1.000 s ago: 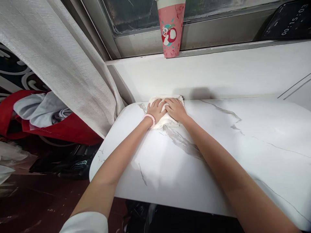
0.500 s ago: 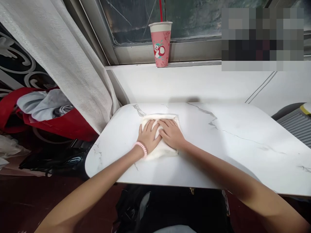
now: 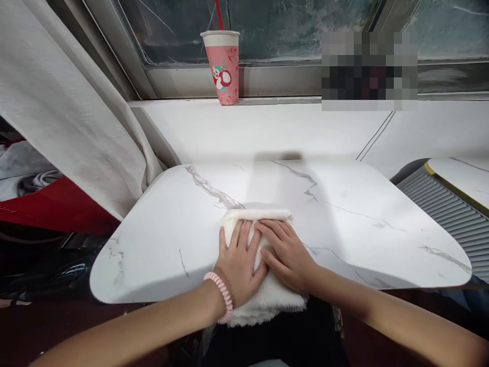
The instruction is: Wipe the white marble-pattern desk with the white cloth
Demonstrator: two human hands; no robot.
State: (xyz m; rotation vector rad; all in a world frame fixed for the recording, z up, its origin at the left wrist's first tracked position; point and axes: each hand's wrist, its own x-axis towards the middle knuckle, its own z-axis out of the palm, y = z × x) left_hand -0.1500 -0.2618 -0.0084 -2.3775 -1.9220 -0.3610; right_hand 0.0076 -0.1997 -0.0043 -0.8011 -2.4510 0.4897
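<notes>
A fluffy white cloth (image 3: pixel 263 300) lies at the near edge of the white marble-patterned table (image 3: pixel 153 239), its front part hanging past the edge. My left hand (image 3: pixel 240 262) presses flat on the cloth with fingers spread, a pink coil band round its wrist. On the cloth's right part rests my right hand (image 3: pixel 286 252), palm down, fingers stretched out and close together. The two hands nearly touch, the right thumb close by the left hand. Both hide much of the cloth's middle.
A pink paper cup (image 3: pixel 223 71) with a red straw stands on the window ledge behind the table. At left hang a pale curtain (image 3: pixel 95 132) and a red bag (image 3: pixel 49 206) holding grey cloth. A ribbed grey panel (image 3: pixel 451 204) is at right.
Both hands have drawn the cloth across the tabletop toward me, from its middle to the near edge. The camera view has shifted to the right.
</notes>
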